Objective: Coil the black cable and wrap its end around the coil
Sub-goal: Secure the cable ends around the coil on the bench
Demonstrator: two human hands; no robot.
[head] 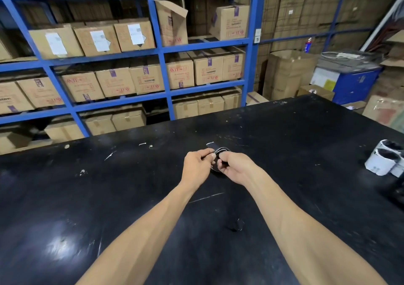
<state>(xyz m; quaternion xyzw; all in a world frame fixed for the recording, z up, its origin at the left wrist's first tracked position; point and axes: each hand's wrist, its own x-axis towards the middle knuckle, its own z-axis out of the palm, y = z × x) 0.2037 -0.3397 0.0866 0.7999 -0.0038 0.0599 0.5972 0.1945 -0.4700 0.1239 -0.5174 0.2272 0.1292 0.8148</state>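
A storeroom with blue shelving (161, 51) full of cardboard boxes (209, 68) stood behind a scuffed black table (87, 197). Over the table's middle, one coiled black cable (220, 150) was held between two hands: the left hand (196, 166) and the right hand (235, 167) both had fingers closed on it. Two white rolls (382, 160) sat at the right edge.

A blue metal shelving rack (161, 51) is filled with brown cardboard boxes (207, 68). A glossy black table (87, 197), scratched and lit from above, is seen before it. More stacked cartons (290, 75) and a blue machine (354, 81) are placed at the right.
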